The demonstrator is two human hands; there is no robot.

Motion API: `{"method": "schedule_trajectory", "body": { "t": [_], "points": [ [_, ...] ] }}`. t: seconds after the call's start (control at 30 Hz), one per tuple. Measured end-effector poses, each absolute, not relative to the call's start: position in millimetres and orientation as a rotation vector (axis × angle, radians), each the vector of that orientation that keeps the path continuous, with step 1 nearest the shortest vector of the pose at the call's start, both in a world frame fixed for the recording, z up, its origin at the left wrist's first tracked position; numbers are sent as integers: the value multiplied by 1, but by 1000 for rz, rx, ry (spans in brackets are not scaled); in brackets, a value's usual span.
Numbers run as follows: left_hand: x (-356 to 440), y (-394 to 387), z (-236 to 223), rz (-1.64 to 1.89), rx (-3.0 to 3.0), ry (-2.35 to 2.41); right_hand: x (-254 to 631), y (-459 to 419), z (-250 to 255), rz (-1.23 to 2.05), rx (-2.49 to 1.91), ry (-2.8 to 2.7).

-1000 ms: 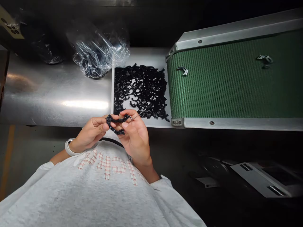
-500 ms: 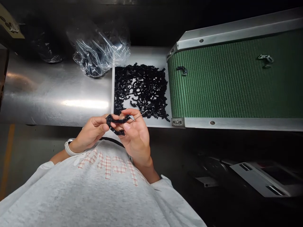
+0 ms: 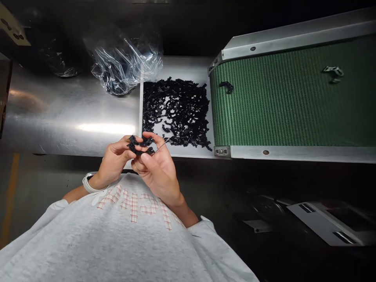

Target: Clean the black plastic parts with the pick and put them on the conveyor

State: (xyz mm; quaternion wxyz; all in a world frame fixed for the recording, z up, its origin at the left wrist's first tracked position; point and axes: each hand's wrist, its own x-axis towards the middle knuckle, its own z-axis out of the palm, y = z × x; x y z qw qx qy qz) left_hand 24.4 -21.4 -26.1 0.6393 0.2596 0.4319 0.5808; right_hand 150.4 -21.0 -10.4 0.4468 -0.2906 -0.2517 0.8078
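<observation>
A black molded plastic part (image 3: 140, 145) lies lengthwise between the left hand (image 3: 113, 159) and right hand (image 3: 158, 176), both hands' fingers closed on it.

The plastic chain (image 3: 141, 145) and the heap of parts (image 3: 176, 109) are glossy black. The conveyor belt (image 3: 293, 105) is green with fine vertical ribs, and the pale grey sweatshirt (image 3: 88, 243) carries red-and-white plaid lettering (image 3: 133, 207).

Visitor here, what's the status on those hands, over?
Left hand and right hand both on a black plastic piece. Right hand also holds a thin metal pin. Nothing in the way; loose black pieces lie beyond.
</observation>
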Motion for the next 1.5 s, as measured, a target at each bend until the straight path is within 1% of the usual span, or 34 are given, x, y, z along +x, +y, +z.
{"method": "schedule_trajectory", "body": {
  "t": [0.23,0.73,0.9,1.1,1.5],
  "points": [
    [29,-19,-24,1323,543,955,151,-21,-5,2009,-607,-509],
    [33,-19,-32,1366,587,932,147,-22,-6,1983,-574,-422],
    [34,-19,-33,1379,589,926,147,-22,-6,1991,-523,-412],
    [33,-20,-35,1372,646,949,147,-23,-6,1954,-595,-478],
    [34,-19,-34,1400,689,943,146,-23,-6,1951,-564,-503]
  ]
}}
